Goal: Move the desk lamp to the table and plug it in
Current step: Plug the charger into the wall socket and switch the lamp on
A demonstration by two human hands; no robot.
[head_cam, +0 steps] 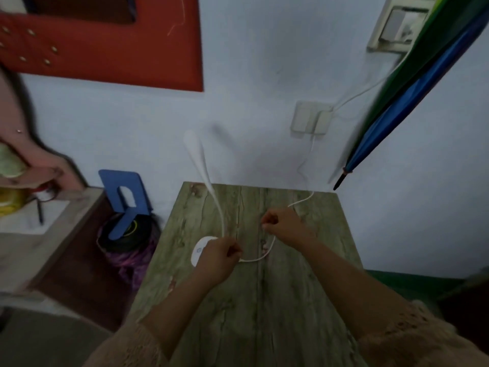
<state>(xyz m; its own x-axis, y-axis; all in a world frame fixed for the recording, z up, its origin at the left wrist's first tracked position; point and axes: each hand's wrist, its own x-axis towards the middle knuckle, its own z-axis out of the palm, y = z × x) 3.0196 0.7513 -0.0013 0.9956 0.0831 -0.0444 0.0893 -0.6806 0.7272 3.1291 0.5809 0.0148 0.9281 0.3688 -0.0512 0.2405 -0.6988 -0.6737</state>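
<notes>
A white desk lamp (203, 168) with a thin bent neck stands on its round base (201, 247) at the left side of the greenish wooden table (264, 300). Its white cable (260, 256) sags in a loop between my hands, then runs over the table's back edge and up to a white wall socket (311, 119), where a plug sits. My left hand (218, 256) is closed on the cable next to the base. My right hand (281, 225) pinches the cable further along, near the table's middle.
A folded blue-green umbrella (412, 83) leans against the wall at the right, its tip just above the table's back corner. A blue bookend (124, 194) and a dark round object lie left of the table, beside a low cabinet (39, 234).
</notes>
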